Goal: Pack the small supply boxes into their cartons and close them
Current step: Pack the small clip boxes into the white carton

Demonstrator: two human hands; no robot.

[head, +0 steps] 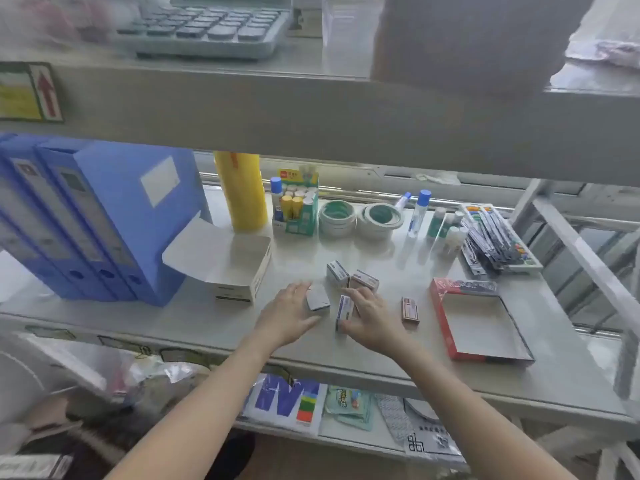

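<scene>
Several small supply boxes lie on the grey shelf (381, 358). My left hand (289, 315) grips one small white-topped box (318, 299) between thumb and fingers. My right hand (369, 315) holds another small box (344, 311) standing on its end. Two more small boxes (337, 273) (363, 280) sit just behind my hands, and a reddish one (410, 309) lies to the right. A white carton (239, 268) with its flap open stands to the left. An open red carton (481, 320) lies empty at the right.
Blue file boxes (86, 216) stand at the left, with a yellow roll (242, 192), glue sticks (296, 206), tape rolls (360, 216) and a tray of pens (495, 237) along the back. A shelf beam (311, 112) runs overhead. Bags sit on the lower shelf.
</scene>
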